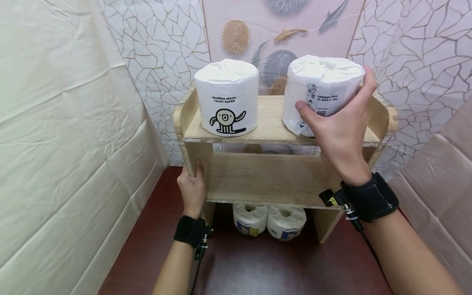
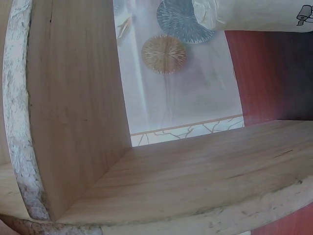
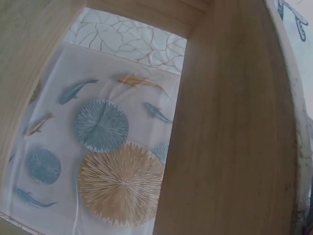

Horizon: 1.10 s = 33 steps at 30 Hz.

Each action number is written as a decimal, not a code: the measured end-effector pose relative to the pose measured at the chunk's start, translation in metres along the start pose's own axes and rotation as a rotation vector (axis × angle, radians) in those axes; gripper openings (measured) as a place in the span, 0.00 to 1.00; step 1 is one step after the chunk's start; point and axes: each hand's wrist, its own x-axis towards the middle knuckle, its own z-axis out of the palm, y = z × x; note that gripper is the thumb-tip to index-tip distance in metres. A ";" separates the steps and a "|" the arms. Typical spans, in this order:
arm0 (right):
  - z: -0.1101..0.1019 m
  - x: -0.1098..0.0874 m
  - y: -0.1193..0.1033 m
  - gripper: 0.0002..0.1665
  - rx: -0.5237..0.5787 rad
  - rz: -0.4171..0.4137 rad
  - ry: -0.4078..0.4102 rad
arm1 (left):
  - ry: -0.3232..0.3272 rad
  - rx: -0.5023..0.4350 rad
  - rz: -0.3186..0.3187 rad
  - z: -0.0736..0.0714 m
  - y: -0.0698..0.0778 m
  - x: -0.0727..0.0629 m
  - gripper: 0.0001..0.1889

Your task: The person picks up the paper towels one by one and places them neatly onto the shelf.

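Observation:
A wooden two-tier shelf [image 1: 265, 176] stands in the middle of the head view. My left hand [image 1: 192, 190] grips its left side panel below the top board. On the top board, at left, a white wrapped toilet paper roll [image 1: 228, 94] stands upright with a cartoon figure facing me. My right hand [image 1: 343, 127] holds a second wrapped toilet paper roll [image 1: 321, 80] at the top board's right, thumb on the front and fingers round the right side. This roll tilts slightly; its contact with the board is hard to judge. Only shelf boards [image 3: 230, 127] and backdrop mostly fill the right wrist view.
Two more wrapped rolls, a left one [image 1: 250, 219] and a right one [image 1: 287, 222], sit under the lower board [image 1: 265, 176] on the dark red floor [image 1: 254, 270]. Cream fabric [image 1: 73, 123] hangs at left, pale fabric [image 1: 442, 184] at right, and a patterned backdrop [image 1: 158, 49] behind.

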 end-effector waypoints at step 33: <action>-0.032 0.030 -0.003 0.57 0.271 0.205 -0.405 | -0.016 -0.006 0.001 0.002 -0.001 0.000 0.13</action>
